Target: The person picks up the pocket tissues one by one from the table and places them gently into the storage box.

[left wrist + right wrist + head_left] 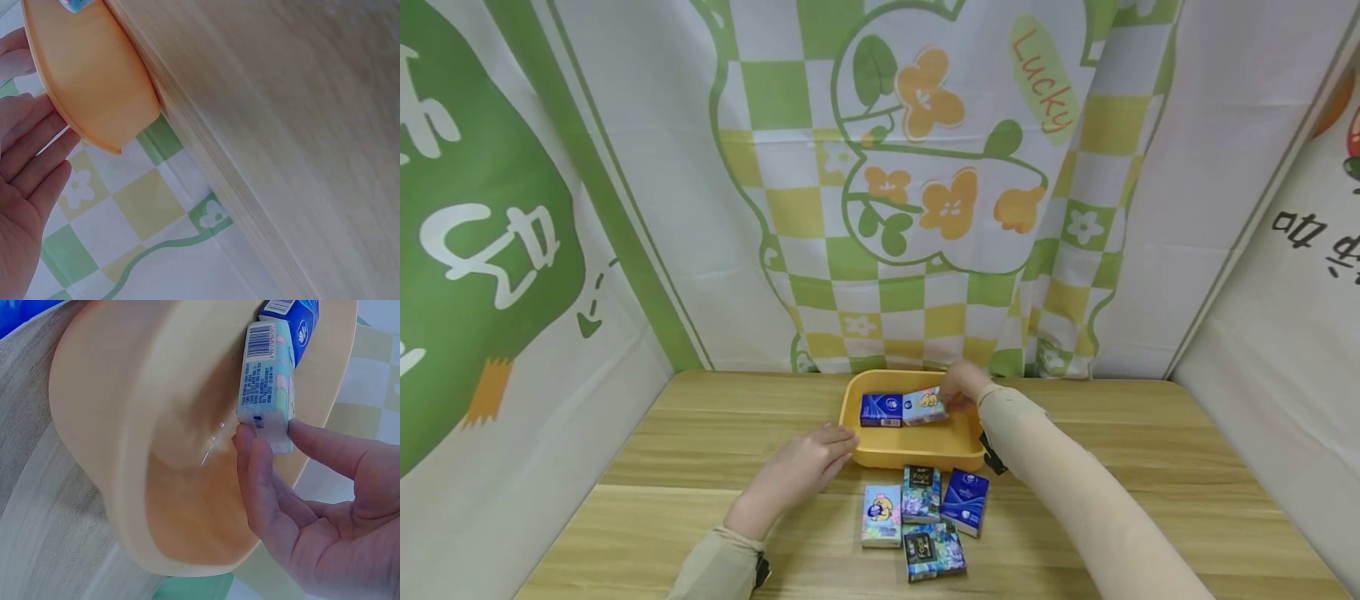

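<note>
Right hand [340,534] pinches pastel pack [257,375] beside blue pack [881,410] in yellow tray [917,459].

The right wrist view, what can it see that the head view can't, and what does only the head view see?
Only the right wrist view shows the barcode and small print on the pastel pack. Only the head view shows the left hand at the rim of the yellow tray, two "Face" packs on the table, and the word "Lucky". Both show the yellow tray, the right hand pinching the pastel pack, and the blue pack beside it in the tray.
</note>
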Demonstrator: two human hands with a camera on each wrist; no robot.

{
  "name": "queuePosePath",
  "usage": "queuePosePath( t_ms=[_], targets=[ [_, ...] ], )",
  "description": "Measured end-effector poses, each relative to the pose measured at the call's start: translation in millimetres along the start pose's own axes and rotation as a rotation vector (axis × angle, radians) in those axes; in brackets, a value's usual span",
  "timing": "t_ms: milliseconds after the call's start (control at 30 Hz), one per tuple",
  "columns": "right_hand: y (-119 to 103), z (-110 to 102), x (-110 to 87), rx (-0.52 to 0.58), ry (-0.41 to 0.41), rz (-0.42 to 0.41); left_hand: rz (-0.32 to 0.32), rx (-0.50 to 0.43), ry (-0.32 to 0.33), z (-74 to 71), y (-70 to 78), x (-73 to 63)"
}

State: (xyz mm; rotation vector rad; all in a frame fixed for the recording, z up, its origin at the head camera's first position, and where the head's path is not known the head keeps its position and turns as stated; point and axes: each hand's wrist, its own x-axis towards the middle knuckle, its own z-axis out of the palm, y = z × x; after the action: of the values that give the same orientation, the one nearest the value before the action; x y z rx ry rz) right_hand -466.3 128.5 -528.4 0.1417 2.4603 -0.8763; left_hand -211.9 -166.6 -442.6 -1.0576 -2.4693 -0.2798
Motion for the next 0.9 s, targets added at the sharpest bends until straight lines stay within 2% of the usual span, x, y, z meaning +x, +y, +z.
queuePosePath(
  t_ms=[67,133,200,333,367,433,533,667,733,867,900],
  targets=[
    [0.8,2.2,1.2,-0.035,0.014,-0.007,0.002,0.001,0.001,0.1,0.0,-0.3],
    [-3.7,0.0,-9.8,-0.018,-0.007,-0.015,-0.003,0.0,-0.003,0.1,0.1,-0.3],
    [-16.3,-3.1,-40.7,-0.016,0.002,-0.011,-0.008,0.003,-0.008,-0.1,0.5,-0.2],
    [-51.9,-11.3,-128.5,0.008,0.031,0.034,-0.019,0.005,-0.02,-0.8,0.9,0.1],
    [-58.5,-11.8,-144.5,0.006,0.046,0.046,-0.02,0.005,-0.022,-0.9,1.0,0.1],
    [-65.6,-12.1,-158.0,0.026,0.056,0.071,-0.024,0.003,-0.024,-0.9,0.8,0.1],
    [-61.0,-10.6,-149.0,0.065,0.047,0.063,-0.023,0.002,-0.019,-1.1,1.0,0.2],
    [-34.3,-5.7,-84.0,0.137,-0.018,0.042,-0.027,0.002,-0.018,-1.3,1.4,0.3],
    [-24.3,-1.0,-59.2,0.134,-0.015,0.034,-0.03,0.0,-0.023,-1.3,1.3,0.1],
    [-16.4,4.5,-36.8,0.122,0.011,0.047,-0.037,-0.007,-0.039,-1.4,1.5,0.3],
    [-24.7,2.9,-57.7,0.115,0.021,0.055,-0.038,-0.009,-0.042,-1.6,1.6,0.4]
  ],
)
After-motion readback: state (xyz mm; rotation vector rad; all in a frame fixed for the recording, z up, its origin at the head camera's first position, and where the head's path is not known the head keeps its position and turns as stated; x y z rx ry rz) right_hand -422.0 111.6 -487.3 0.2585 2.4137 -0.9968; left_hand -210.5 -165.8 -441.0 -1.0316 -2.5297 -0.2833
